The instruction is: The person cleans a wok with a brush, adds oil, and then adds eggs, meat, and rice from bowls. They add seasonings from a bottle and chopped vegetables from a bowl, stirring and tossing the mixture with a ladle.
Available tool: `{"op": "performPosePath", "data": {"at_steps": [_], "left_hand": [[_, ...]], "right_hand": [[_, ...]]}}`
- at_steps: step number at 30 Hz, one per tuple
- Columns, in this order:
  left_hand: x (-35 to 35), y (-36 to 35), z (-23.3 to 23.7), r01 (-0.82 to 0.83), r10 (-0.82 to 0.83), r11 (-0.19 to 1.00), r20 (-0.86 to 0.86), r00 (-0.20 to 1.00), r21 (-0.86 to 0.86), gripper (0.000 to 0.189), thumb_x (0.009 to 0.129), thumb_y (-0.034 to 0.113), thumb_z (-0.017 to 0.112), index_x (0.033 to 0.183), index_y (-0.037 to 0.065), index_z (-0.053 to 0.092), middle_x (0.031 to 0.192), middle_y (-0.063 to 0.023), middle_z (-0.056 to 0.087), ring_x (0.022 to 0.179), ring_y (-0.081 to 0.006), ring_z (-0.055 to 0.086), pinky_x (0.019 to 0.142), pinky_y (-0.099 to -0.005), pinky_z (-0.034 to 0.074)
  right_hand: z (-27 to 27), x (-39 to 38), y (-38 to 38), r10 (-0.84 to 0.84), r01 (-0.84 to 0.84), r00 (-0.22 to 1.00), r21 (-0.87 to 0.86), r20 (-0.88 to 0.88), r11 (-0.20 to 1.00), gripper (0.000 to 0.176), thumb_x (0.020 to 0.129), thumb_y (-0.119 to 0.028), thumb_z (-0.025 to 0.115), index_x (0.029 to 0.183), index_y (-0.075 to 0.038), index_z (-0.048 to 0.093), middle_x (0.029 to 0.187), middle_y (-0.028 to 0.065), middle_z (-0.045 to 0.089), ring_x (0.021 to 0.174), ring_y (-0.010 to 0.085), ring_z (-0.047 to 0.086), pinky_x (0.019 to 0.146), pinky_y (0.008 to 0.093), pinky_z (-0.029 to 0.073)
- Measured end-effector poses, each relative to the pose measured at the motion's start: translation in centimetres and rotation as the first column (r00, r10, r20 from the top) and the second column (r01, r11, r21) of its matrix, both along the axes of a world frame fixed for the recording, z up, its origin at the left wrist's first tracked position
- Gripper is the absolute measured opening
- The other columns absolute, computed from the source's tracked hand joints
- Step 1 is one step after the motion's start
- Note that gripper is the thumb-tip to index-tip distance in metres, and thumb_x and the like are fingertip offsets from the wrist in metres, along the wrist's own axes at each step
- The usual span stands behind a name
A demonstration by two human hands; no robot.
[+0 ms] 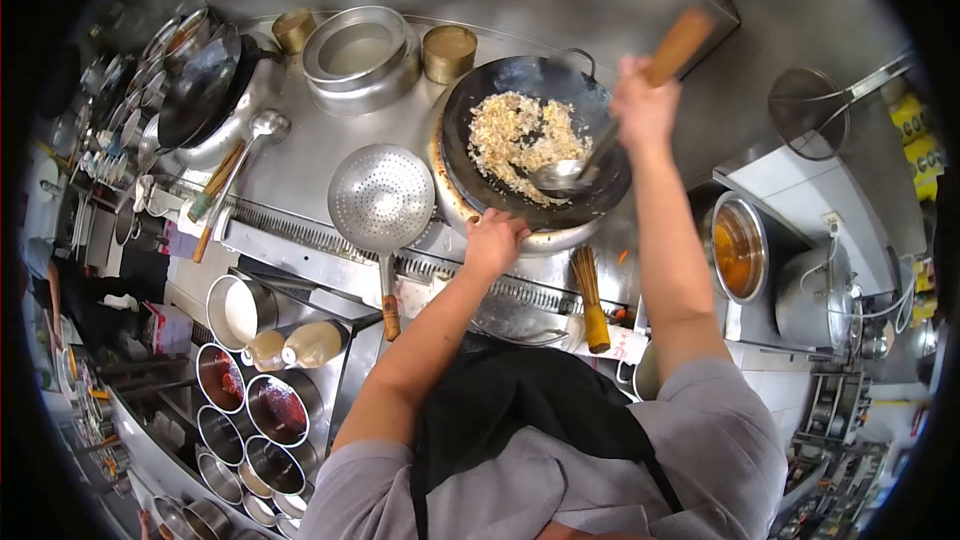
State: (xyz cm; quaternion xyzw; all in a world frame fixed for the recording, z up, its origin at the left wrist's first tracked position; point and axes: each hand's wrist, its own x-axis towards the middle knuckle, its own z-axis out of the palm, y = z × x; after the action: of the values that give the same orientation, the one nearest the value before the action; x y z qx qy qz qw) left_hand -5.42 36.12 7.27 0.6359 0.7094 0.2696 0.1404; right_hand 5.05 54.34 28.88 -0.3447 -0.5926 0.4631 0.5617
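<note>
A black wok (pixel 600 110) sits tilted on the round burner ring (pixel 445 195), with fried rice (pixel 515 135) spread over its bottom. My right hand (pixel 645 105) is closed around the wooden handle of a ladle (pixel 562 176). The ladle's metal bowl rests among the rice on the wok's right side. At the wok's near edge, my left hand (pixel 497 242) has its fingers curled over the rim; part of the grip is hidden.
Left of the wok lies a perforated strainer (pixel 381 198). A bamboo brush (pixel 590 300) is on the front edge. Behind stand a lidded metal pot (pixel 360 55) and a brass-coloured can (pixel 449 53). Seasoning containers (pixel 278 410) are at lower left, an orange-liquid pot (pixel 738 247) at right.
</note>
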Motion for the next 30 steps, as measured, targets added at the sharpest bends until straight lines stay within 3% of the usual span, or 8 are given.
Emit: {"op": "performPosePath", "data": {"at_steps": [2,6,11,13,15,21,25,30], "left_hand": [[-0.1,0.0,0.0,0.026,-0.026,1.0,-0.01,1.0,0.01,0.015,0.09,0.028,0.061,0.092,0.017,0.072,0.091,-0.001,0.065,0.103,-0.0233,0.057,0.084,-0.0551,0.041],[-0.2,-0.2,0.1,0.014,-0.014,0.999,0.002,1.0,-0.031,0.016,0.091,0.03,0.061,0.094,0.019,0.072,0.094,0.0001,0.065,0.105,-0.0226,0.057,0.085,-0.0564,0.04],[-0.7,0.1,0.1,0.039,-0.039,0.996,0.004,0.999,-0.084,0.017,0.092,0.032,0.06,0.097,0.02,0.071,0.097,0.001,0.065,0.106,-0.0216,0.057,0.089,-0.058,0.039],[-0.9,0.2,0.0,0.043,-0.043,0.996,0.006,0.999,-0.082,0.018,0.092,0.033,0.06,0.097,0.02,0.071,0.097,0.0008,0.065,0.106,-0.0215,0.056,0.09,-0.0583,0.039],[-1.0,0.1,0.0,0.055,-0.054,0.995,0.012,0.998,-0.086,0.019,0.092,0.034,0.059,0.097,0.02,0.071,0.097,0.0007,0.065,0.106,-0.0215,0.056,0.091,-0.0585,0.039],[-1.4,0.4,0.4,0.09,-0.095,0.985,-0.024,0.995,-0.147,0.02,0.094,0.034,0.056,0.099,0.02,0.071,0.098,-0.0006,0.065,0.105,-0.022,0.056,0.092,-0.0603,0.039],[-1.2,0.3,-0.1,0.102,-0.102,0.986,0.006,0.995,-0.132,0.02,0.094,0.034,0.056,0.099,0.02,0.07,0.099,-0.0004,0.065,0.107,-0.0215,0.056,0.092,-0.0619,0.039],[-1.4,0.6,0.5,0.081,-0.088,0.98,-0.03,0.996,-0.184,0.019,0.093,0.031,0.057,0.098,0.019,0.07,0.101,-0.0006,0.065,0.109,-0.0214,0.055,0.092,-0.0627,0.039]], "right_hand": [[-6.7,0.3,3.5,0.116,-0.126,0.982,-0.054,-0.15,0.991,0.028,0.092,-0.018,0.069,0.074,-0.008,0.049,0.06,0.0,0.049,0.051,0.0096,0.049,0.049,0.0259,0.042],[-2.6,1.4,2.2,0.188,-0.172,0.979,0.181,-0.078,0.968,0.019,0.092,-0.01,0.067,0.08,-0.006,0.053,0.069,0.0007,0.051,0.064,0.012,0.052,0.066,0.0291,0.046],[1.4,3.7,-7.4,0.348,-0.258,0.892,0.306,-0.288,0.916,0.025,0.093,-0.011,0.065,0.078,-0.007,0.046,0.062,0.0005,0.043,0.052,0.0089,0.037,0.049,0.0258,0.033],[0.6,3.1,-9.9,0.25,-0.139,0.921,0.346,-0.3,0.928,0.025,0.093,-0.011,0.066,0.079,-0.008,0.045,0.062,-0.0003,0.044,0.049,0.0079,0.038,0.045,0.024,0.031],[-4.0,0.2,-8.6,-0.072,0.084,0.932,0.017,-0.355,0.996,0.029,0.092,-0.01,0.067,0.076,-0.01,0.043,0.06,-0.002,0.043,0.048,0.0067,0.039,0.044,0.0231,0.03],[-0.1,-3.1,-4.3,0.097,-0.083,0.991,0.154,-0.089,0.985,0.025,0.095,-0.01,0.063,0.078,-0.011,0.044,0.059,-0.0034,0.038,0.049,0.008,0.036,0.046,0.0243,0.031],[-0.7,-4.4,-5.7,0.245,-0.214,0.931,0.14,-0.271,0.967,0.031,0.091,-0.017,0.07,0.073,-0.008,0.047,0.058,-0.0014,0.047,0.049,0.008,0.044,0.044,0.0228,0.033],[-0.7,-7.8,-0.4,0.094,-0.153,0.94,0.16,0.327,0.975,0.043,0.091,-0.034,0.068,0.065,-0.004,0.051,0.057,-0.0003,0.05,0.052,0.0124,0.046,0.051,0.0332,0.038]]}}
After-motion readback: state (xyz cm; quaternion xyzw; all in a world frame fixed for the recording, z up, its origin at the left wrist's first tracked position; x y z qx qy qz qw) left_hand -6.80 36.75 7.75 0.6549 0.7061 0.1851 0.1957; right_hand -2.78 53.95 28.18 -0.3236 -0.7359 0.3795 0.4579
